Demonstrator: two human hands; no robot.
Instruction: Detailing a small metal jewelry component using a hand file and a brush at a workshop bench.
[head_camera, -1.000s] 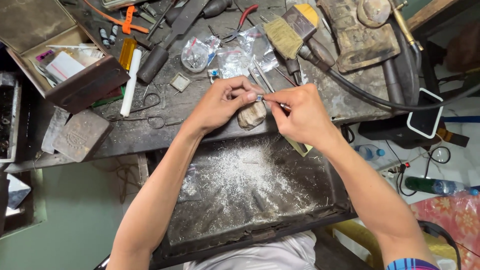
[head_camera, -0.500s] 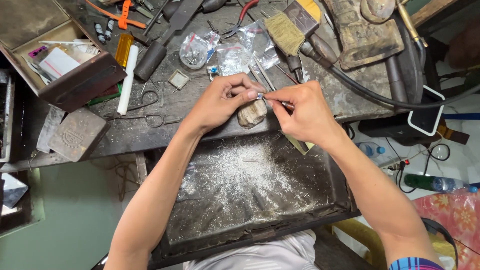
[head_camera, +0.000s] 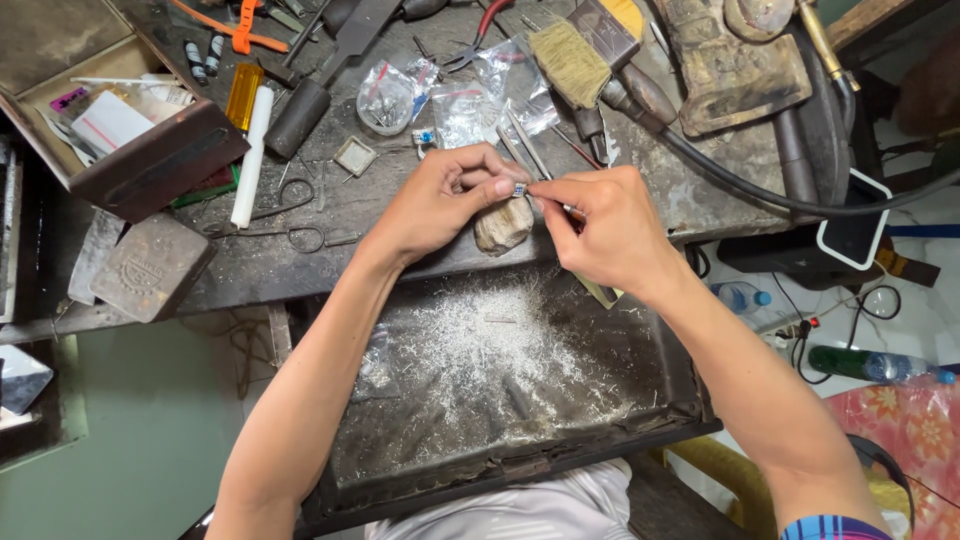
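The left hand (head_camera: 440, 200) is pinching a small silver piece (head_camera: 519, 188) between thumb and fingertips, its fingers closing tightly around it. The right hand (head_camera: 605, 225) is gripping a thin metal tool (head_camera: 560, 205) with narrowed fingers, the tip touching the silver piece. Both hands are working just above a worn wooden peg (head_camera: 503, 225) at the front edge of the bench (head_camera: 330, 225). Below them, a dark tray (head_camera: 500, 380) is holding pale metal filings (head_camera: 490, 345). Farther back on the bench, a brush (head_camera: 572, 62) is lying beside small plastic bags (head_camera: 455, 100), and a white stick (head_camera: 251, 155) is resting near an open box (head_camera: 150, 160).
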